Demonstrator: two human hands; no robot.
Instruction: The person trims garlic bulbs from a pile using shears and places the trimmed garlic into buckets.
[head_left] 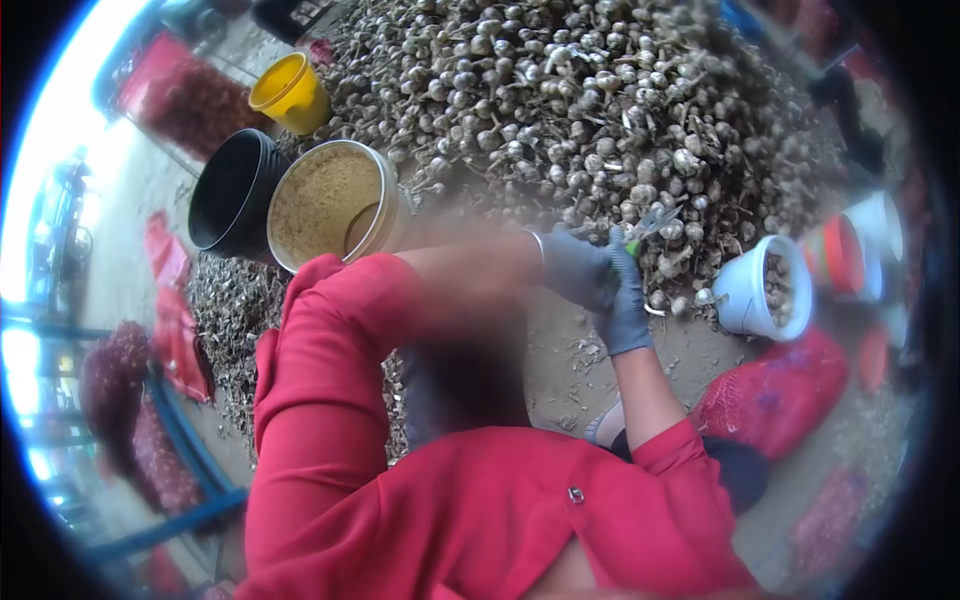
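A green-handled tool (pixel 633 247), perhaps cutters, was at the near edge of the garlic heap (pixel 600 120), beside the overlapping gloved left hand (pixel 578 270) and right hand (pixel 624 300); both looked curled, but which one gripped it could not be told. Beyond them, a white bucket (pixel 735 300) on the right already held some garlic bulbs (pixel 777 290), and dry litter (pixel 235 325) lay left, yet seemingly most garlic remained heaped, stems on.

Garlic bulbs (pixel 580 108), pale with dry stalks, lie heaped across the upper frame. A green-and-grey tool (pixel 650 224), its form unclear, slants up right of centre.
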